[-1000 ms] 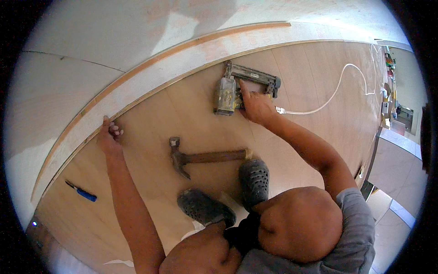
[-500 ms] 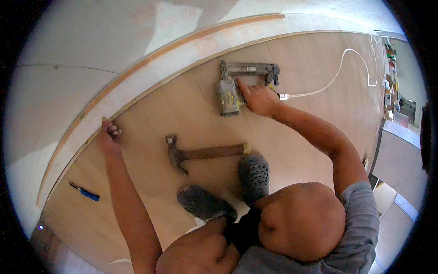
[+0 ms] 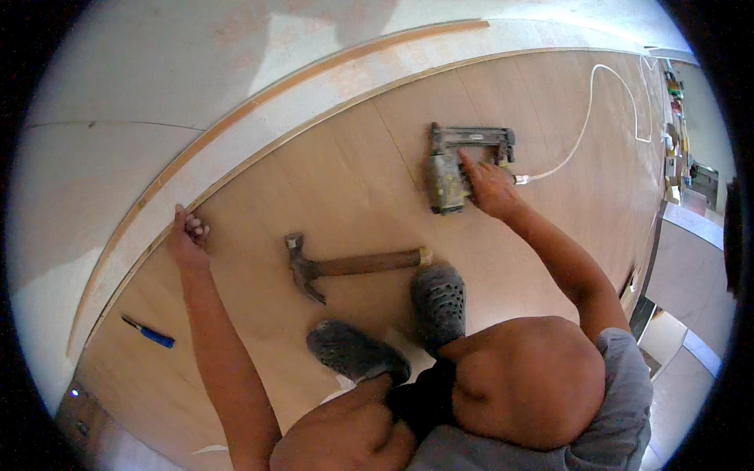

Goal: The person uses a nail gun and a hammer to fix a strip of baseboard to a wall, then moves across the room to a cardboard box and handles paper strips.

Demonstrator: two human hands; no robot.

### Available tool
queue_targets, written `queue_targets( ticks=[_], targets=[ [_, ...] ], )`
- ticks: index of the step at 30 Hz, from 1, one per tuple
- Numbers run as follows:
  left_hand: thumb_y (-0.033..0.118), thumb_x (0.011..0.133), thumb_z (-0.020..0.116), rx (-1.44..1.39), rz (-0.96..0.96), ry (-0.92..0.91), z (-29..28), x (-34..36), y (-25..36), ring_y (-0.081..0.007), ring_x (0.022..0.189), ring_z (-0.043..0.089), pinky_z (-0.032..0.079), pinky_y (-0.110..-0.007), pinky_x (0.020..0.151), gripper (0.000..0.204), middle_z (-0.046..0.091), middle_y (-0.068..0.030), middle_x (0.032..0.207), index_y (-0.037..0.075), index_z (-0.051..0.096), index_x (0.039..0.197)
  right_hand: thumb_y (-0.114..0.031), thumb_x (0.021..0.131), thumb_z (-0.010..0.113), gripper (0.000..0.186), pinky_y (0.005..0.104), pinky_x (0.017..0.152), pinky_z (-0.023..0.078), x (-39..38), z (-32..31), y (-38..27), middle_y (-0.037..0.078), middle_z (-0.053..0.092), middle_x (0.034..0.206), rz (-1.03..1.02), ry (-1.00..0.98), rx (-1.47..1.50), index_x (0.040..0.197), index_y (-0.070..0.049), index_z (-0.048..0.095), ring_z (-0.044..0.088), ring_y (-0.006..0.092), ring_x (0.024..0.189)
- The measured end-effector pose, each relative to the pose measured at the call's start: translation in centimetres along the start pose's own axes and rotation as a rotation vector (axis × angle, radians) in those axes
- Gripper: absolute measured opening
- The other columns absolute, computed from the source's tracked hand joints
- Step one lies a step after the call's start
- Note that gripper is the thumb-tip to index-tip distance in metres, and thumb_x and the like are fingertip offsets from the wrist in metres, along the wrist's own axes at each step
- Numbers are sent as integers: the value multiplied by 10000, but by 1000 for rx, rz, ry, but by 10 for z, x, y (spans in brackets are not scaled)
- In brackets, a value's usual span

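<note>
My left hand (image 3: pixel 191 235), fingers curled, touches a thin wooden strip (image 3: pixel 279 145) along the foot of the wall; whatever it grips is unclear. My right hand (image 3: pixel 495 192) grips a worn pneumatic nail gun (image 3: pixel 445 182) lying low over the wooden floor, index finger extended along it, with a white hose (image 3: pixel 550 174) running from its handle. A claw hammer (image 3: pixel 361 263) lies between my hands, its handle end by my right clog (image 3: pixel 438 302). A blue-handled hand tool (image 3: pixel 153 336) lies left of my left forearm.
The pale wall (image 3: pixel 141 86), with a lighter wooden batten (image 3: pixel 338 60) along it, curves across the top and left. Tile panels or floor (image 3: pixel 683 259) are at the right, with assorted items (image 3: pixel 674 149) beyond. My knees and left clog (image 3: pixel 353 349) fill the bottom middle.
My right hand has moved the nail gun to the right and slightly down, away from the wall strip. My left hand stays at the wall's foot.
</note>
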State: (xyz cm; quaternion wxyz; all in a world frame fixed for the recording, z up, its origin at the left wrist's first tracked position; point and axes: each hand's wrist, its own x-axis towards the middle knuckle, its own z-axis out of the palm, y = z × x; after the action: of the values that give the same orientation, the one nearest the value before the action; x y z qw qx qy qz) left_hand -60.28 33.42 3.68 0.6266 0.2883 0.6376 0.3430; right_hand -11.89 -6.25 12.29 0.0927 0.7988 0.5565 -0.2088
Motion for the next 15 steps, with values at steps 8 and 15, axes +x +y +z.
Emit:
queue_targets(
  ticks=[8, 15],
  targets=[
    [393, 897, 771, 2, 15, 44, 2, -5, 1, -100, 554, 503, 511, -283, 547, 367, 563, -2, 671, 53, 645, 842, 88, 718, 600, 782, 563, 1055, 398, -73, 18, 7, 258, 482, 1281, 268, 482, -122, 1464, 9, 376, 463, 462, 1191],
    [365, 920, 748, -28, 36, 23, 7, -1, -3, -109, 539, 505, 513, -296, 520, 339, 571, -11, 664, 45, 654, 857, -206, 865, 632, 438, 494, 1021, 455, -19, 48, -191, 193, 577, 1296, -537, 212, 318, 1259, -23, 576, 548, 393, 1192]
  ],
)
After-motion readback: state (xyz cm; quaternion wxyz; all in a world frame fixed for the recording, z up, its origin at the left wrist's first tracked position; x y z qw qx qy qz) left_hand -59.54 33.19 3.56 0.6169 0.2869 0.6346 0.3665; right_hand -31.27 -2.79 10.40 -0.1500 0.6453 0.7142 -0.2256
